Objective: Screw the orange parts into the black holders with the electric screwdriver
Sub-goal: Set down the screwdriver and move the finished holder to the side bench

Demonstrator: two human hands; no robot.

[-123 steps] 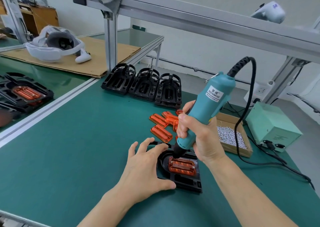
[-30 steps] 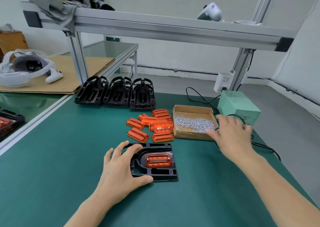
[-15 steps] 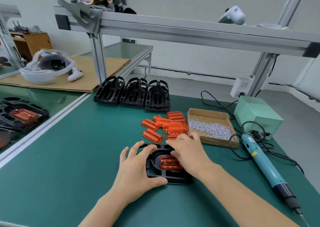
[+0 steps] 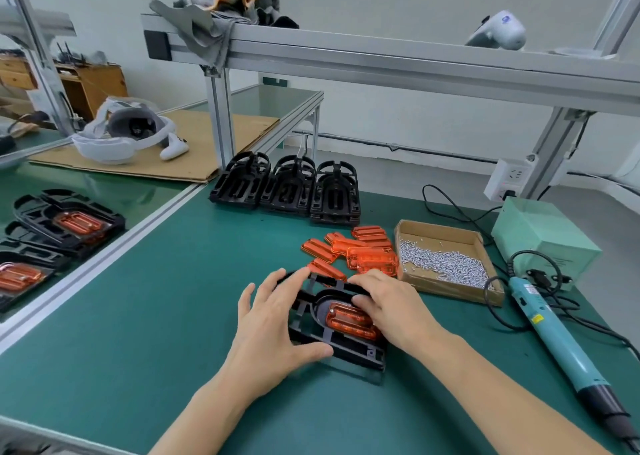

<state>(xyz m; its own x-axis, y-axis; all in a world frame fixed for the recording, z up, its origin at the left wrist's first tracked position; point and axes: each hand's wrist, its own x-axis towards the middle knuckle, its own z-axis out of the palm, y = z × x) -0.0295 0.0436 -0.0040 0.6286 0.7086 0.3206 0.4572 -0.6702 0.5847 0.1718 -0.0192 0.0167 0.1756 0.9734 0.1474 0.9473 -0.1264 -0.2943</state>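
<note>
Orientation first: the flat black plastic holder [image 4: 337, 345] lies on the green bench mat [image 4: 145, 316] just in front of the person, its long axis running from near right to far left, with the rounded end pointing away toward the far left and its near edge seemingly raised a little off the mat. A translucent orange ribbed part [image 4: 348, 321] sits in the holder's oval recess, its own long axis slanting from far left to near right. The left hand [image 4: 273, 330] grips the holder's left side, fingers spread over the far rim and thumb hooked along the near edge. The right hand [image 4: 391, 307] lies over the right end of the orange part, fingers curled down onto the holder's far rim and the part; how firmly it grasps cannot be told. The teal electric screwdriver [image 4: 561, 343] lies loose on the mat well to the right, tip toward the near edge, cable looping behind it. Beyond the hands sit a heap of loose orange parts [image 4: 363, 252], a shallow cardboard tray of small silver screws [image 4: 446, 264] and three stacks of empty black holders [image 4: 287, 187].
</note>
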